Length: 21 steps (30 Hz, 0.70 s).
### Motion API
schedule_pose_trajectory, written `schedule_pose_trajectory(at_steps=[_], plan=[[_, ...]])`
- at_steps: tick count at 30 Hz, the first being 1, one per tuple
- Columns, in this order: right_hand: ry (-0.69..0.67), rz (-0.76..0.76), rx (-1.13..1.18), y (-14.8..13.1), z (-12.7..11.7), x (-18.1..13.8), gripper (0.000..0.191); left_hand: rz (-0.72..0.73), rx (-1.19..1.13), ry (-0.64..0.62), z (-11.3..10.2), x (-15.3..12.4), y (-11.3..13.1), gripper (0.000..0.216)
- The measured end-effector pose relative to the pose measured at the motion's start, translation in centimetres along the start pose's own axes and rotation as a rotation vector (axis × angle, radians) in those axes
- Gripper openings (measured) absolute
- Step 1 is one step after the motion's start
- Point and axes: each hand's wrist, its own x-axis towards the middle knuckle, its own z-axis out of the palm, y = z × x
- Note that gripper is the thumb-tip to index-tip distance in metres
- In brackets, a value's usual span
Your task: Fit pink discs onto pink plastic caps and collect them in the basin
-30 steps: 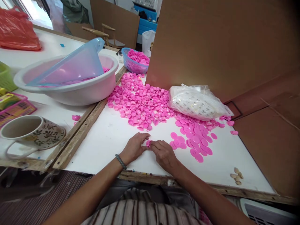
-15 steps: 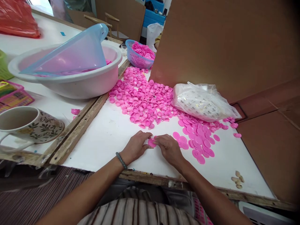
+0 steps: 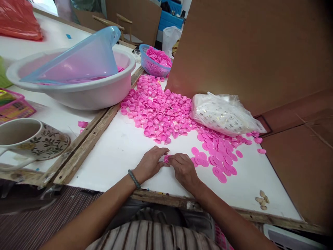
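Observation:
Between my hands, just above the white tabletop, is a small pink plastic toy cup point(image 3: 167, 158), partly covered by fingers. My left hand point(image 3: 151, 163), with a beaded bracelet at its wrist, curls finger and thumb around the cup's left side. From the right, my right hand point(image 3: 184, 170) pinches it, its fingers hiding much of the piece. Beyond the hands lies a wide heap of pink toy cups point(image 3: 158, 111). Flat pink toy saucers point(image 3: 221, 154) spread to the right of my right hand.
A white basin point(image 3: 85, 93) holding a tilted blue basin point(image 3: 85, 59) stands at left, near a flowered mug point(image 3: 49, 142). A blue basket point(image 3: 153, 67) sits at the back. Cardboard point(image 3: 234, 48) rises behind a plastic bag point(image 3: 223, 113). Several peanuts point(image 3: 262, 200) lie front right.
My right hand has shifted slightly left and down, its fingers closing further over the pink piece, so less of it shows. My left hand stays nearly in place.

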Motion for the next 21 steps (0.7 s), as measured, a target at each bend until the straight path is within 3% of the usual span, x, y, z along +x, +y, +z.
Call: schedule_pose_trajectory(at_steps=[3,6,8,12,15,21], plan=[[0.068,0.238,0.309,-0.3,-0.2,0.6,0.020,-0.050,-0.112,-0.008,-0.6,0.0,0.3,0.035],[-0.008,0.541,0.631,-1.0,-0.4,1.0,0.023,-0.130,-0.276,-0.038,-1.3,-0.1,0.6,0.024],[-0.049,0.604,0.731,-1.3,-0.6,1.1,0.032,-0.188,-0.312,-0.048,-1.8,-0.2,0.7,0.018],[0.015,0.365,0.529,-1.4,-0.9,0.9,0.032,-0.353,-0.333,-0.036,-2.1,-0.1,0.6,0.025],[-0.052,0.151,0.337,-1.2,-1.1,1.0,0.026,-0.449,-0.482,-0.094,-2.0,0.2,0.5,0.032],[-0.123,0.024,0.182,-0.5,-0.9,1.9,0.018,-0.627,-0.637,-0.185,-1.7,0.6,0.2,0.037]])
